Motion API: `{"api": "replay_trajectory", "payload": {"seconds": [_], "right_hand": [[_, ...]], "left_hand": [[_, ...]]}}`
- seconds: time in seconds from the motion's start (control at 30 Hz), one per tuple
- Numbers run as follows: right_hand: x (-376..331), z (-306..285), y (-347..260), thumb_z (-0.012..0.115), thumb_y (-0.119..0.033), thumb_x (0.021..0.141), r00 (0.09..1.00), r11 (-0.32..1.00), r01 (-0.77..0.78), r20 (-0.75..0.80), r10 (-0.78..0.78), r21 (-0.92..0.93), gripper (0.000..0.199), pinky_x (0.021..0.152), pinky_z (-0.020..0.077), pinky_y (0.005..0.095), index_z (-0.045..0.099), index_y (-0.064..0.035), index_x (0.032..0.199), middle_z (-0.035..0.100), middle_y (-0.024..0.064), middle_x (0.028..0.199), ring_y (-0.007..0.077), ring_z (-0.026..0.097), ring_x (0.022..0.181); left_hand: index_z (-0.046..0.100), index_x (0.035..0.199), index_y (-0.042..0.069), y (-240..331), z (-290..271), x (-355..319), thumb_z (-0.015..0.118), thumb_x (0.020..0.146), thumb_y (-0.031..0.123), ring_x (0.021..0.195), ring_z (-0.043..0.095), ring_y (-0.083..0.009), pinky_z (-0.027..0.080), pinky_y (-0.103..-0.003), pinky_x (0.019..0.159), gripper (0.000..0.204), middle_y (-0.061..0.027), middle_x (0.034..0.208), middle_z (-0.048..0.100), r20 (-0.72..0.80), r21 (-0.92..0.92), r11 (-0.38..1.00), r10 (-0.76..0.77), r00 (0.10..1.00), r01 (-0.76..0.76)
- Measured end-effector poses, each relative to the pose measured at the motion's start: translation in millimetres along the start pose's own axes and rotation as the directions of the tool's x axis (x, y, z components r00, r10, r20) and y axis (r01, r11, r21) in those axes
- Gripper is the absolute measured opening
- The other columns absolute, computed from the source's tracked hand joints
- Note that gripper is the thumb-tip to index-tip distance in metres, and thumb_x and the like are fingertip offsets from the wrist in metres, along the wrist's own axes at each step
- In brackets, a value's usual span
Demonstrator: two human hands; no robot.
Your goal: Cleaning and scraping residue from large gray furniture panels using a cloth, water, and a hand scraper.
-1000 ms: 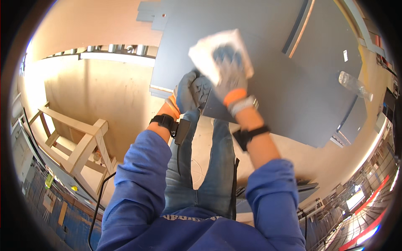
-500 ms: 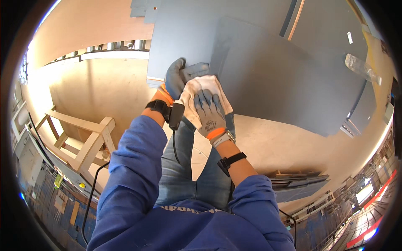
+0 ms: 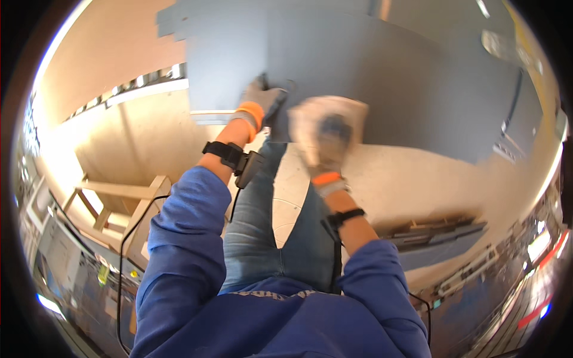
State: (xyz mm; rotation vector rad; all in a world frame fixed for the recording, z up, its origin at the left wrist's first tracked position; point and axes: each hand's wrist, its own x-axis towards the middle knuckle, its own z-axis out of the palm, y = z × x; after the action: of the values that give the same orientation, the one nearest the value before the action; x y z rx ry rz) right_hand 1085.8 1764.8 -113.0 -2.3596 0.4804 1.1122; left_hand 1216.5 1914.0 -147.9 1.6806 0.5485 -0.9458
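A wide grey panel lies in front of me on other grey boards. My left hand, in a grey glove with an orange cuff, is at this panel's near left corner, thumb and fingers apart. To its right, my gloved right hand holds a pale cloth over the panel's near edge. That hand and the cloth are smeared by motion; whether the cloth touches the panel is unclear.
At the far right a clear plastic bottle lies on the boards. A wooden frame stands low on the left, and stacked boards lie low on the right. Metal rollers run along the left.
My right hand has swung right with the cloth, away from my left hand. The left hand has turned over from beside the cloth onto the panel's corner. The whole view has shifted slightly.
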Motion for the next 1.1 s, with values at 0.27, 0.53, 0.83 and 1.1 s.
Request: {"api": "replay_trajectory", "payload": {"seconds": [0.27, 0.53, 0.83, 1.1], "right_hand": [[1, -9, 64, 0.053, -0.025, 0.079, 0.810, 0.882, 0.395, -0.357, -0.466, -0.255, 0.046, 0.108, 0.0206, 0.0453, 0.050, -0.0108, 0.122, 0.047, 0.0087, 0.128, 0.0283, 0.043, 0.119], [10, -125, 340, 0.049, -0.033, 0.084, 0.844, 0.801, -0.444, -0.487, 0.224, -0.401, 0.056, 0.111, 0.0095, 0.0508, 0.040, -0.0068, 0.133, 0.036, 0.0184, 0.138, 0.0350, 0.030, 0.130], [23, -162, 485, 0.053, -0.019, 0.082, 0.316, 0.979, -0.174, -0.935, 0.160, 0.109, 0.045, 0.104, 0.0281, 0.0484, 0.047, 0.0046, 0.120, 0.052, 0.0217, 0.120, 0.0370, 0.042, 0.119], [-4, -78, 333, 0.046, -0.026, 0.084, 0.723, 0.917, 0.381, -0.657, -0.216, 0.118, 0.043, 0.108, 0.0199, 0.0490, 0.049, -0.0133, 0.125, 0.046, 0.0089, 0.131, 0.0239, 0.042, 0.123]], "left_hand": [[0.054, 0.103, 0.005, 28, -9, -2, 0.072, 0.076, 0.026, 0.071, 0.055, -0.0124, 0.048, -0.028, 0.061, 0.039, -0.0008, 0.083, 0.057, -0.136, -0.020, 0.997, -0.072, 0.988, 0.070], [0.050, 0.116, 0.005, 28, -20, -11, 0.072, 0.075, 0.038, 0.084, 0.055, -0.0157, 0.048, -0.031, 0.073, 0.056, -0.0041, 0.096, 0.057, -0.385, 0.199, 0.973, -0.031, 0.922, 0.115], [0.036, 0.131, 0.002, 117, 242, -13, 0.068, 0.073, 0.039, 0.121, 0.039, -0.0360, 0.033, -0.040, 0.101, 0.076, -0.0197, 0.130, 0.042, 0.283, 0.932, -0.115, 0.825, 0.489, -0.345], [0.012, 0.141, 0.003, 158, 447, 6, 0.056, 0.080, 0.047, 0.135, 0.014, -0.0365, 0.016, -0.048, 0.108, 0.088, -0.0218, 0.145, 0.013, 0.478, 0.871, -0.397, 0.557, 0.679, -0.289]]}}
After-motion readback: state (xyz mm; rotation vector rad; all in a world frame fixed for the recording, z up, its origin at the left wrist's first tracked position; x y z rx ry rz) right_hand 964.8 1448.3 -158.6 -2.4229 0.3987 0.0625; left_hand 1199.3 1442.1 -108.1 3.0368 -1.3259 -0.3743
